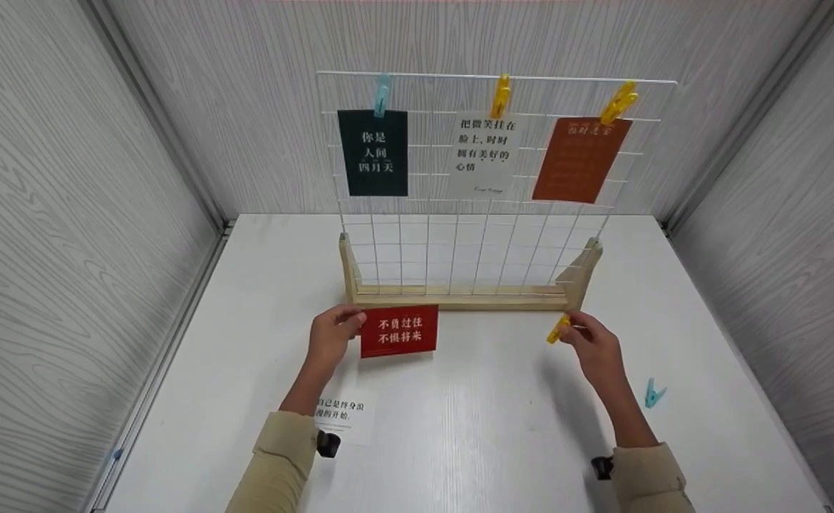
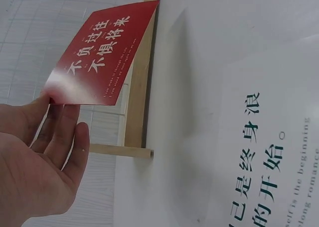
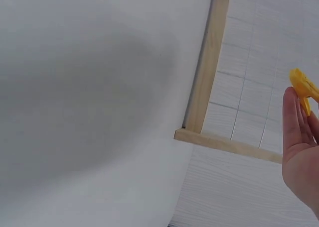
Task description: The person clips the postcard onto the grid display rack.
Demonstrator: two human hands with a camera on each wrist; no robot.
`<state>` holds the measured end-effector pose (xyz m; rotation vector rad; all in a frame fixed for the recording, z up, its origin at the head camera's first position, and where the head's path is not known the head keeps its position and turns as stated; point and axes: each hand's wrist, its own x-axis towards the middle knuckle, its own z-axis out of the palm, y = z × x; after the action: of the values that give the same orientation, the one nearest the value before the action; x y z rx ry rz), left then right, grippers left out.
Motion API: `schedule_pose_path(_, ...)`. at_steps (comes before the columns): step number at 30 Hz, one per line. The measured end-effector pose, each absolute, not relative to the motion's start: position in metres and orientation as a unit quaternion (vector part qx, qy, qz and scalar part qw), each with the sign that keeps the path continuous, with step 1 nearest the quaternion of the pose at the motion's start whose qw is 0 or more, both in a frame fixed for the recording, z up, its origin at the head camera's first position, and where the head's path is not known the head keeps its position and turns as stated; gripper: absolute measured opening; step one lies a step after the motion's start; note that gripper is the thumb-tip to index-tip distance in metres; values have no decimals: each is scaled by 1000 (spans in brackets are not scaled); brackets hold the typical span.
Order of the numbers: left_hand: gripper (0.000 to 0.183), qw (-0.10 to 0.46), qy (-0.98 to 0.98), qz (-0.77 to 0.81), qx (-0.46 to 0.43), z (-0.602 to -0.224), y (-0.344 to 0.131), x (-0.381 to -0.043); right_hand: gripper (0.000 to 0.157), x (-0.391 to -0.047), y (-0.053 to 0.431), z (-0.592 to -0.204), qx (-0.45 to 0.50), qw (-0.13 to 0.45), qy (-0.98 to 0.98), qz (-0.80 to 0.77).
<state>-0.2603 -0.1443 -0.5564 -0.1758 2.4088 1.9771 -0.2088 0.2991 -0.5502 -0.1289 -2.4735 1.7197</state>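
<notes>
A red card [image 1: 400, 332] with white lettering is pinched at its left edge by my left hand [image 1: 333, 333], held above the table in front of the rack. In the left wrist view the thumb and fingers grip one corner of the card [image 2: 99, 57]. My right hand [image 1: 595, 345] pinches a yellow clothespin [image 1: 558, 328] near the rack's right foot; the right wrist view shows the clothespin [image 3: 304, 87] at the fingertips. Behind both hands stands a white wire grid rack [image 1: 451, 246] on a wooden base [image 1: 460, 302].
Clipped along the grid's top are a dark green card [image 1: 378, 167], a white card [image 1: 485, 157] and an orange card [image 1: 581, 164]. Another white card [image 1: 349, 420] lies under my left forearm. A light blue clothespin [image 1: 652, 394] lies right of my right forearm.
</notes>
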Motion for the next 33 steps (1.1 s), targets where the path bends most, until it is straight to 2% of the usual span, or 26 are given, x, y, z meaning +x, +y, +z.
schedule_pose_path(4,23,5,769,638,-46,-555,-139,-264,54,-214,289,-551,-21,66,-817,572)
schedule_pose_path(12,28,10,764,645,-37,-552,-130,-272,38,-227,269,-551,11,83,-817,570)
schedule_pose_path(23,22,-15,759,650,-39,-547,-118,-286,33,-239,242,-546,37,96,-815,571)
schedule_pose_path(33,22,-28,748,662,-43,-534,-106,-302,42,-250,225,-538,66,115,-798,588)
